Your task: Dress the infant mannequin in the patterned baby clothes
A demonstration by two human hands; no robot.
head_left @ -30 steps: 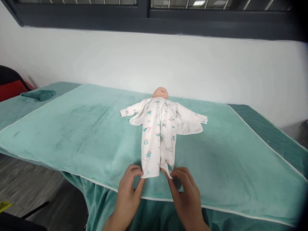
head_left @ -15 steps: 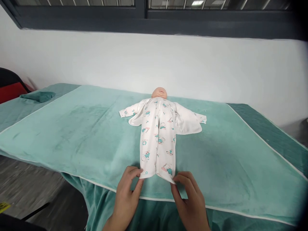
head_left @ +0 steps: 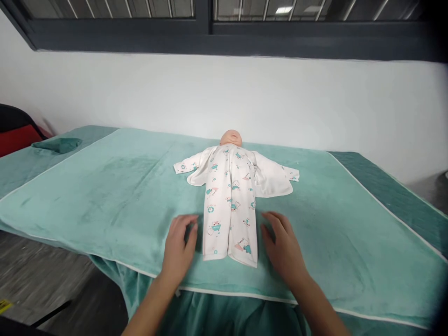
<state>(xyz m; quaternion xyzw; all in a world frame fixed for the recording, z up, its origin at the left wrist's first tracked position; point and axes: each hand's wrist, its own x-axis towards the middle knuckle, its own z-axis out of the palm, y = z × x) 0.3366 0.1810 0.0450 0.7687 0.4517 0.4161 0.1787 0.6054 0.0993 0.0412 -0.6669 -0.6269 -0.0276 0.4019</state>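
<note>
A baby doll lies on its back with its head (head_left: pixel 231 137) toward the wall. White baby clothes (head_left: pixel 229 205) with a teal and pink animal print cover its body, the sleeves spread out to both sides and the front panels lying along the middle. My left hand (head_left: pixel 180 242) hovers just left of the lower part of the garment, thumb and fingers apart, holding nothing. On the opposite side my right hand (head_left: pixel 282 242) is likewise open, close to the garment's right edge but apart from it. The doll's limbs are hidden under the cloth.
A light green plush cover (head_left: pixel 115 186) with white piping drapes over the table's front edge. A small dark green cloth (head_left: pixel 58 144) lies at the far left beside a red and black chair (head_left: pixel 17 133). The white wall (head_left: pixel 224 93) rises behind, below a dark window frame (head_left: pixel 224 42).
Both hands have let go of the garment's bottom corners. They have moved up and outward to either side of it, and the hem lies flat on the cover.
</note>
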